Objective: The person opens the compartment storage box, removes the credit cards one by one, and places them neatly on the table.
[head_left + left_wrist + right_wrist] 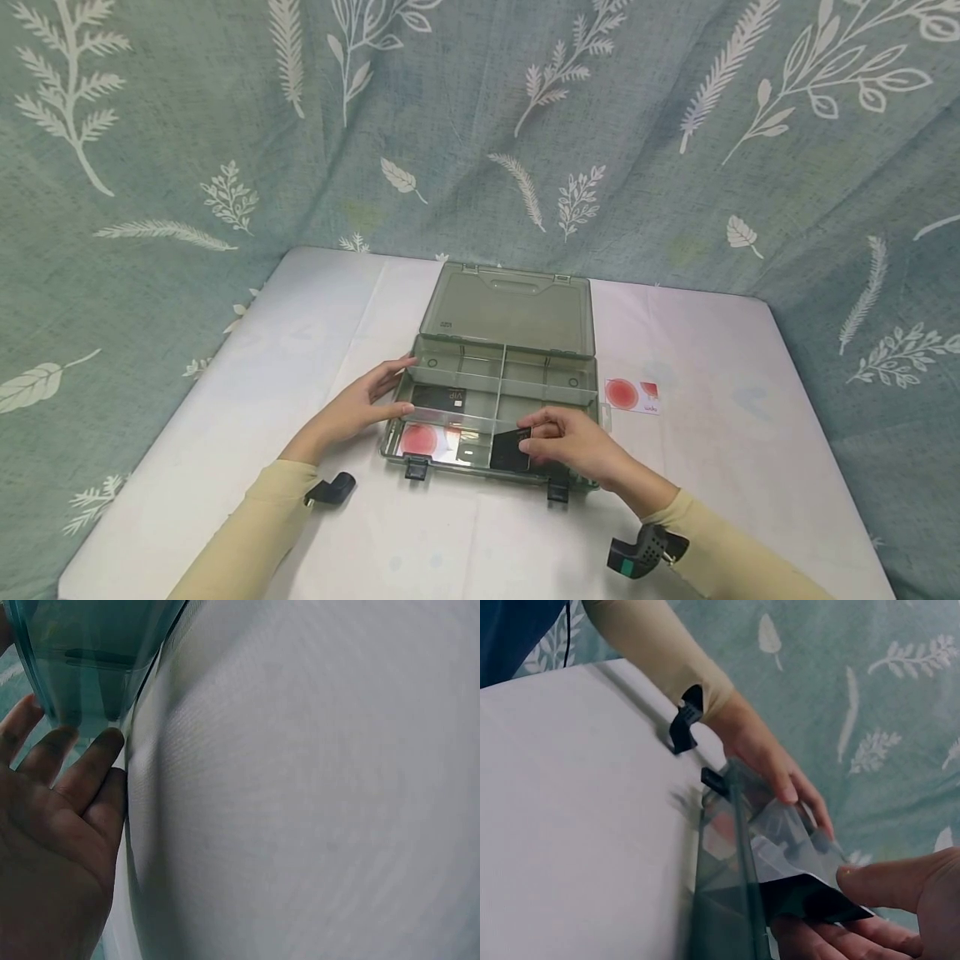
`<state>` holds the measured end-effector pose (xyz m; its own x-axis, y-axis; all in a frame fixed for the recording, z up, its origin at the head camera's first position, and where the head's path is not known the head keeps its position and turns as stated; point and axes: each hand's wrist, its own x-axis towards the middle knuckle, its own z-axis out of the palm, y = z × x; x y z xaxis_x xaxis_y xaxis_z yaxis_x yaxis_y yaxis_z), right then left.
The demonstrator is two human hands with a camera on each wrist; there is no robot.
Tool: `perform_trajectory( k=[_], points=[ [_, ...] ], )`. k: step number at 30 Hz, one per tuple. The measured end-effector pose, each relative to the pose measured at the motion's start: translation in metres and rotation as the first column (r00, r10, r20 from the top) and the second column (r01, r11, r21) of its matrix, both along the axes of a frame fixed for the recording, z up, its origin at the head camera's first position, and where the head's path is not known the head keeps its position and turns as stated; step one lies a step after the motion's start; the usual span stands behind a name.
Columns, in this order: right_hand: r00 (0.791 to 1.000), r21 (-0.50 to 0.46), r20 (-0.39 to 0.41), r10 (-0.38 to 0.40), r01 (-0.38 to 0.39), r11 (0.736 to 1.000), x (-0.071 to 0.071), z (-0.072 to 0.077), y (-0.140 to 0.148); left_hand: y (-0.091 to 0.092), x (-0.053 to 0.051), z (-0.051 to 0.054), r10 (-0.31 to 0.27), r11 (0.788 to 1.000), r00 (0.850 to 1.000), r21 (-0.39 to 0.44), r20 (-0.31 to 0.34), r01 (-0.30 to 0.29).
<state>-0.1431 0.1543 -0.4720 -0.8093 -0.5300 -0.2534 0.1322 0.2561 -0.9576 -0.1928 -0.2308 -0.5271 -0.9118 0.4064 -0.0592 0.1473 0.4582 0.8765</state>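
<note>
The right hand (568, 442) pinches a black card (510, 452) at six o'clock in the open box (517, 407). The left hand (358, 407), fingers spread, touches its side at nine. Inside already: a VIP card (438, 398) and a red-spotted card (418, 440). Another spotted card (632, 396), outside at three, seems left.
</note>
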Motion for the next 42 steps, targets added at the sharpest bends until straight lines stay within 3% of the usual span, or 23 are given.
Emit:
perform_trajectory(
  k=[26, 42],
  points=[
    [0.997, 0.014, 0.035, -0.063, 0.063, 0.998, 0.003, -0.001, 0.002, -0.001, 0.0, 0.002, -0.006, 1.0, 1.0, 0.02, 0.012, 0.006],
    [0.995, 0.047, 0.003, -0.098, 0.098, 0.994, 0.003, 0.001, 0.015, 0.0, 0.0, 0.001, -0.006, 1.0, 1.0, 0.014, 0.006, 0.006]
  ],
)
